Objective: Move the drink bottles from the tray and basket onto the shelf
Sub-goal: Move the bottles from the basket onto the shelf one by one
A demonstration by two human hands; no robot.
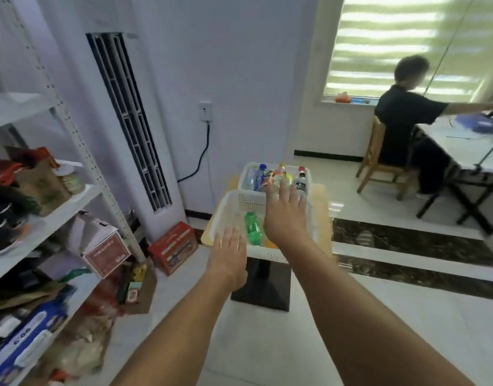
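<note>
Fingers (285, 192) of the right hand (284, 221) are straight and spread, holding nothing, above the far side of the white basket (239, 203). The left hand (230, 254), likewise spread and empty, hovers at its near rim. A green bottle (253, 228) lies in the basket, and more bottles (280, 174) stand in the tray (246, 169) behind. Both rest on a small yellow worktop (320, 201) over a pale tiled floor (406, 316), with the cluttered shelf (81, 196) to the left.
</note>
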